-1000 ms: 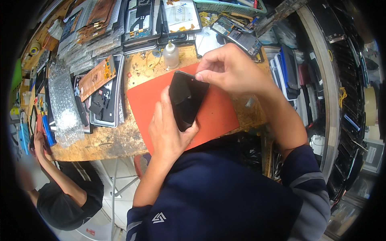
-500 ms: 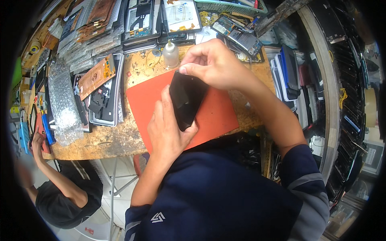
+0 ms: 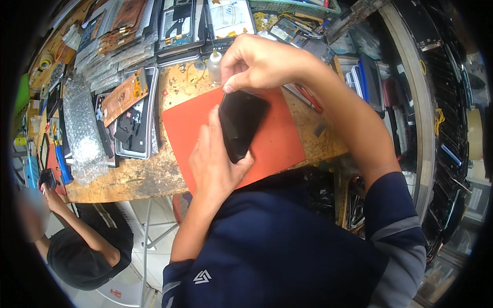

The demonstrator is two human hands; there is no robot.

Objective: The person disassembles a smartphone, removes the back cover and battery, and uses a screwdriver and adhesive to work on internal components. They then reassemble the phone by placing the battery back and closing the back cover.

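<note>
A black smartphone (image 3: 243, 123), dark glossy face up, is tilted over an orange-red mat (image 3: 182, 120) on the wooden bench. My left hand (image 3: 213, 161) grips its lower part, with fingers along the left edge and the thumb at the bottom right corner. At the phone's top left corner, my right hand (image 3: 254, 64) is closed in a pinch, thumb and fingertips at the edge. Whatever lies between those fingertips is hidden. Just beyond the mat stands a small clear dropper bottle (image 3: 214, 68), partly behind the right hand.
To the left lie a bubble-wrap strip (image 3: 84, 136) and a tray (image 3: 146, 150) of phone parts. Opened devices (image 3: 177, 28) and wrapped stacks (image 3: 115, 51) line the back. Red-handled pliers or similar (image 3: 309, 98) lie right of the mat. Another person (image 3: 84, 251) sits at far left, holding a phone.
My right hand has lifted slightly and shifted left along the phone's top edge, uncovering its top right corner. My left hand keeps its hold. The other person's hand now shows a phone.
</note>
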